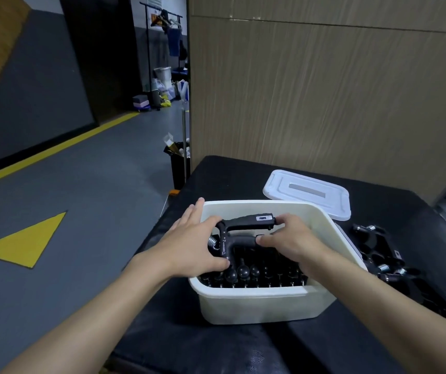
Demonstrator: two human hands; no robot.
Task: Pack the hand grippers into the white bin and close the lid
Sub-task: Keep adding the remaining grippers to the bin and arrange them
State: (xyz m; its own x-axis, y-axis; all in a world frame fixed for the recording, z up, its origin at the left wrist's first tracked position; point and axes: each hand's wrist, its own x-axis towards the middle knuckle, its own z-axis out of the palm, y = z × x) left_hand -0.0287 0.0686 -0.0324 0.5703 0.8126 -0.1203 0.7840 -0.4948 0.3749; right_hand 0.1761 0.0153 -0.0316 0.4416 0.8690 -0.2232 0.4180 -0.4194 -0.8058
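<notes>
The white bin (256,300) stands open on a black table, with several black hand grippers (265,273) packed in a row inside. Over the bin, both hands hold one black hand gripper (243,230) with a steel spring at its left end. My left hand (189,247) grips its spring end, some fingers lying straight along the bin's left rim. My right hand (289,238) pinches the ends of its two handles. The white lid (308,193) lies flat behind the bin, at the right.
More loose black hand grippers (383,255) lie piled on the black table (216,346) right of the bin. A brown panel wall (324,90) rises behind the table. At the left lies grey floor with yellow markings and a black waste bin (180,168).
</notes>
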